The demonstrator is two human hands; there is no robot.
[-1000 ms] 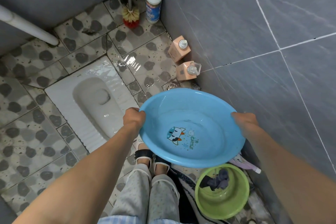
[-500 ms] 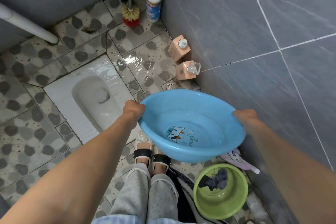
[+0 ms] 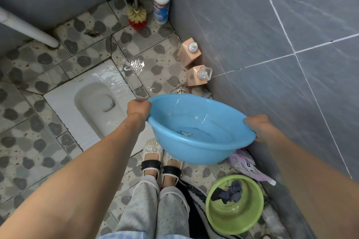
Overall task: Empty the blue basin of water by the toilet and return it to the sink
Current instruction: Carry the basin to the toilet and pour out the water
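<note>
I hold the blue basin (image 3: pixel 202 147) in the air above my feet, with a little water over the cartoon print at its bottom. My left hand (image 3: pixel 138 109) grips its left rim and my right hand (image 3: pixel 259 128) grips its right rim. The basin is raised, with its near wall facing me. The white squat toilet (image 3: pixel 93 106) is set in the floor to the left of the basin, wet around its pan. No sink is in view.
A green basin (image 3: pixel 223 221) with dark cloth stands by the grey tiled wall at lower right, a purple pouch (image 3: pixel 246 165) behind it. Two peach pump bottles (image 3: pixel 191 54), a floor drain (image 3: pixel 181 91), a cleaner bottle (image 3: pixel 161 2) and a toilet brush (image 3: pixel 137 17) line the wall. A white pipe (image 3: pixel 29 29) crosses upper left.
The basin has risen and tilted so its near wall shows more and the print is nearly hidden. Both hands kept their grip on the rim.
</note>
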